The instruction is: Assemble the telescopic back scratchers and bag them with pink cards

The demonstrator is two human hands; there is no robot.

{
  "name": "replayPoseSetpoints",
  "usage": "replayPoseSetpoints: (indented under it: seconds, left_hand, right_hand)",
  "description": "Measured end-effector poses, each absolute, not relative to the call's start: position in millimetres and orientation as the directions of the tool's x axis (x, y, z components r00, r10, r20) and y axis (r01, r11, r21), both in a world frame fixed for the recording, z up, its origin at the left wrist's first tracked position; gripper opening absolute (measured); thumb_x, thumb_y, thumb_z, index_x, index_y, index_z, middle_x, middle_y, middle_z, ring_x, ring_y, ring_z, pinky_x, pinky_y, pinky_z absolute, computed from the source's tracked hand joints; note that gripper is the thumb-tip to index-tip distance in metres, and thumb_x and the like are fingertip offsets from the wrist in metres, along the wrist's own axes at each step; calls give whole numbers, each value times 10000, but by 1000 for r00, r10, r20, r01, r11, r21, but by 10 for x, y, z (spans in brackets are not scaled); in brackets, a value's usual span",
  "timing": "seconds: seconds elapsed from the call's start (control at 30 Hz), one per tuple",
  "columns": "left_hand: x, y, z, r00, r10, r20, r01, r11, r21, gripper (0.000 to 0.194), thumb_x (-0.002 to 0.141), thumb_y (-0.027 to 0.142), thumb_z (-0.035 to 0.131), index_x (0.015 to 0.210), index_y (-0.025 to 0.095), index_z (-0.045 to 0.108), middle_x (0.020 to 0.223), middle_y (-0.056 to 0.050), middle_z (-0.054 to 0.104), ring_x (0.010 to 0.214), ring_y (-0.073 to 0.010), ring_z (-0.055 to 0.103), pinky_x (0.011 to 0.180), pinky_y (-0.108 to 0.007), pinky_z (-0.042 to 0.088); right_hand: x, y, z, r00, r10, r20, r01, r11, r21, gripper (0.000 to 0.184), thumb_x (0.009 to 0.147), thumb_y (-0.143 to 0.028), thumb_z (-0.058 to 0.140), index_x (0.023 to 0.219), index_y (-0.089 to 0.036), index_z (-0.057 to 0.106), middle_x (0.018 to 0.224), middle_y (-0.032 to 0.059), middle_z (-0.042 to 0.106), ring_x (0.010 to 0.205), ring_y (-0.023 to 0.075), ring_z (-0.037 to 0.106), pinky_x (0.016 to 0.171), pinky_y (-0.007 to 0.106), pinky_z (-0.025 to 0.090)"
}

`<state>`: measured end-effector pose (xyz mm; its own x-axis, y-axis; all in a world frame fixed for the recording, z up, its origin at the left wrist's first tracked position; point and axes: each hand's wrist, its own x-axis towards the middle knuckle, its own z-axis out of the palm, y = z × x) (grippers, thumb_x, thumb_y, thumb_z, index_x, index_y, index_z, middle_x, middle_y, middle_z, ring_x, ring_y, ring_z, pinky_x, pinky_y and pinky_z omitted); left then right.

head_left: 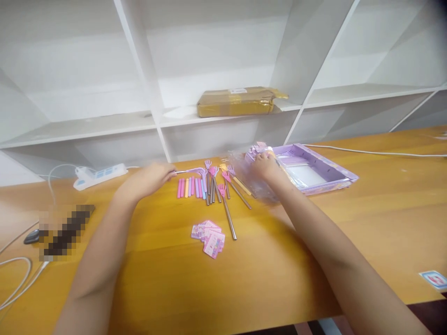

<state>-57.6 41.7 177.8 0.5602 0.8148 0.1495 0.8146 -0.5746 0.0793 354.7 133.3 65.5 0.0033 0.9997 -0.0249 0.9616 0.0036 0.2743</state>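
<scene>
My left hand (162,174) is closed around the thin metal rod of a back scratcher (199,172), whose purple clawed end points right. Below and beside it lie several back scratchers (228,211) with pink, purple and yellow hand-shaped heads and metal rods. A row of coloured handle tubes (190,187) sits to their left. My right hand (267,167), fingers curled, is at the near left edge of a purple open box (331,179); what its fingers grip is hidden. Clear plastic bags (240,167) lie crumpled around this hand.
Small pink printed cards (213,242) lie fanned out on the wooden table (167,279). A taped cardboard box (237,102) rests on the white shelf behind. At left are a power strip (101,176), a computer mouse (32,236) and cables; another white cable (370,151) runs right.
</scene>
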Motion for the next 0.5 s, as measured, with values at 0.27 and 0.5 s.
replayPoseSetpoints:
  seconds: [0.27,0.5]
  left_hand:
    - [-573,430,1751,516,841,162,840,-534,92,393,1108,441,428,787,252,553,718,-48,666,612,-213,565,624,-346,344]
    - [-662,513,1696,552,810,197,806,-579,124,407,1089,498,462,819,261,652,745,-61,703,674,-235,628,690,-354,426]
  right_hand:
    - [3519,1346,656,-10,1000,-6,967,11,253,613,1008,-408,601,1502,-55,684,1584,321,570,1497,433,488,1239,579,289]
    - [3559,1326,743,-32,999,-13,976,34,213,464,999,-253,590,1388,-67,763,1409,294,708,1383,384,614,1201,518,355]
